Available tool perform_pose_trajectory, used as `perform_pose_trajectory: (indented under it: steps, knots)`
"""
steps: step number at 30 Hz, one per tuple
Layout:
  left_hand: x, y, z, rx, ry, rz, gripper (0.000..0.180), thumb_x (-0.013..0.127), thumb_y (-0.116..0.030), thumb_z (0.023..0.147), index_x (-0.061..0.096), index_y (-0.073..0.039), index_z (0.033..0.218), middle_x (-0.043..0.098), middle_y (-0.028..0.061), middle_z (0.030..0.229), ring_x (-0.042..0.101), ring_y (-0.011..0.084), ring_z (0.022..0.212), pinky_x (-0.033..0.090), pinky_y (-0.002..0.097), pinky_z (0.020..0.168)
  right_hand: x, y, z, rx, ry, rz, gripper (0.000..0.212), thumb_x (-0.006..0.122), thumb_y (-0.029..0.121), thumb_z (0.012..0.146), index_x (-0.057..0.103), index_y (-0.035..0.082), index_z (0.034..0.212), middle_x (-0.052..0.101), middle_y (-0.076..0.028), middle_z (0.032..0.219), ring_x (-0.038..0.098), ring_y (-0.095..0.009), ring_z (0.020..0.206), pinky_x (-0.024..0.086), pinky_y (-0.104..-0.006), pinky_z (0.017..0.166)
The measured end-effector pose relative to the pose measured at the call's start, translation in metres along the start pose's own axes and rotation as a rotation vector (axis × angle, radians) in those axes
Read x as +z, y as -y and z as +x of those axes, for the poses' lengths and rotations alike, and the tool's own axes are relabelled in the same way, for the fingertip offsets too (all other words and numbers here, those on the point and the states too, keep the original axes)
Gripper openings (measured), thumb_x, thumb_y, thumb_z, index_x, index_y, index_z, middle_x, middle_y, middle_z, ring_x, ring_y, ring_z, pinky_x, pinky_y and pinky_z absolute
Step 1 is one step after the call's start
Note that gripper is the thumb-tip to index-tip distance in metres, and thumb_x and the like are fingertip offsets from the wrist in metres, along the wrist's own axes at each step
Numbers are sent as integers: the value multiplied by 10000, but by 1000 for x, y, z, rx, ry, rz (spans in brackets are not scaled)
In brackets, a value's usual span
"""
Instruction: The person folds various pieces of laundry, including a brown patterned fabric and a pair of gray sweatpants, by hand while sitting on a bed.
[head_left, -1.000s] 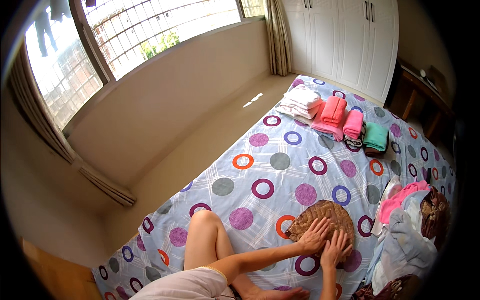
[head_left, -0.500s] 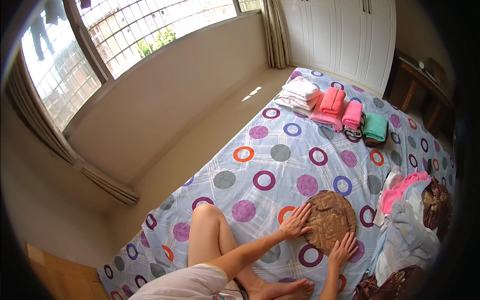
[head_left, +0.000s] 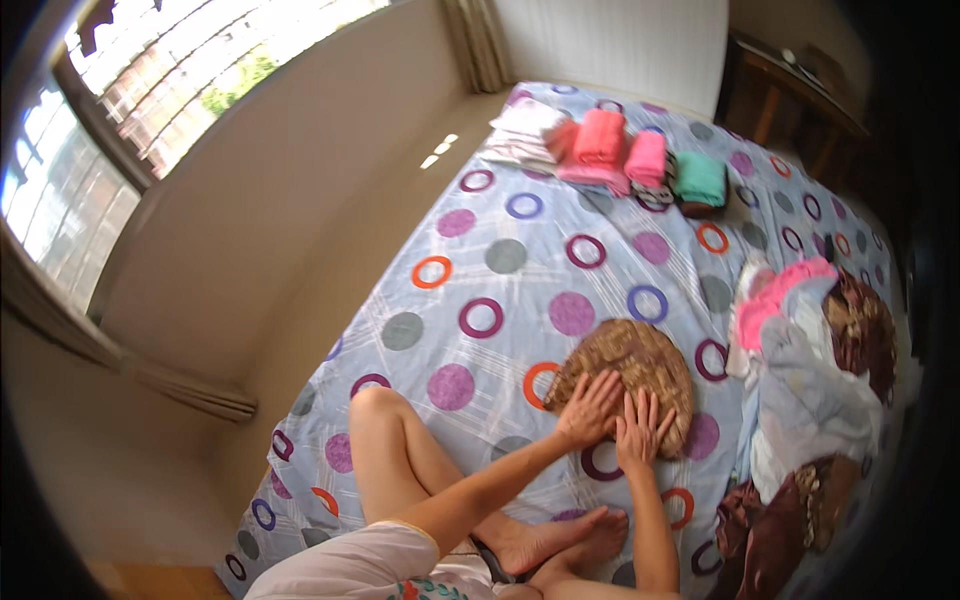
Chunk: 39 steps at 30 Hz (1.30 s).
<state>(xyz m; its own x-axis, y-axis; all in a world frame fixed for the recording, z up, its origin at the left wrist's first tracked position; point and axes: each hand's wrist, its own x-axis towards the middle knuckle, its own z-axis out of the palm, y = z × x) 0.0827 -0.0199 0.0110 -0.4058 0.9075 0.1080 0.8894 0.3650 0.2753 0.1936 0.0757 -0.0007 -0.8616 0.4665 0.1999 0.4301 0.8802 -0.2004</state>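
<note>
Left hand [head_left: 590, 408] and right hand [head_left: 643, 430] lay flat on brown cloth [head_left: 640, 352], fingers extended, unclenched. Cloth sat on bed [head_left: 540, 292] near laundry pile [head_left: 805, 392].

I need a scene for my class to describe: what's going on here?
A person sits on a bed with a pale blue, circle-patterned sheet. Their left hand and right hand lie side by side, fingers spread, on a rounded brown-and-gold patterned fabric piece. To its right is a loose heap of pink, white, grey and brown cloth. Farther off sit a folded white fabric stack, pink folded bundles and a green folded bundle.
</note>
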Motion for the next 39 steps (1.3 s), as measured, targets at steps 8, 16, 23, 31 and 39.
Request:
perform_pose_trajectory:
  steps: [8,16,23,31,39]
  knots:
    - [-11,58,-22,33,-28,29,722,446,-458,820,252,52,1295,215,173,1381,164,284,1296,111,408,1057,-18,-44,-24,140,-16,-5,518,436,338,852,320,116,1305,284,-94,1360,238,-297,1258,98,-561,1007]
    - [-27,38,36,-22,-193,-140,634,444,-304,843,211,74,1296,184,223,1375,133,340,1294,121,409,1055,-28,-19,43,174,-180,92,476,452,309,850,361,103,1269,275,-149,1348,230,-294,1262,112,-573,999]
    - [6,40,67,135,-47,160,657,377,-428,848,263,34,1300,206,173,1385,133,295,1303,92,403,1064,12,-21,87,142,45,85,502,381,401,869,297,209,1325,236,-39,1393,187,-232,1288,23,-563,1016]
    - [-6,60,67,106,-99,47,680,411,-412,851,224,67,1297,209,226,1364,169,325,1284,135,392,1053,3,-71,51,405,-2,-31,469,343,395,887,298,228,1323,266,-30,1379,204,-232,1283,33,-565,1015]
    - [-27,96,41,-65,-149,25,654,448,-306,842,193,94,1293,193,247,1363,162,345,1286,129,414,1052,-32,-106,-16,503,-279,195,426,465,125,827,378,46,1237,342,-164,1282,319,-328,1188,263,-422,983]
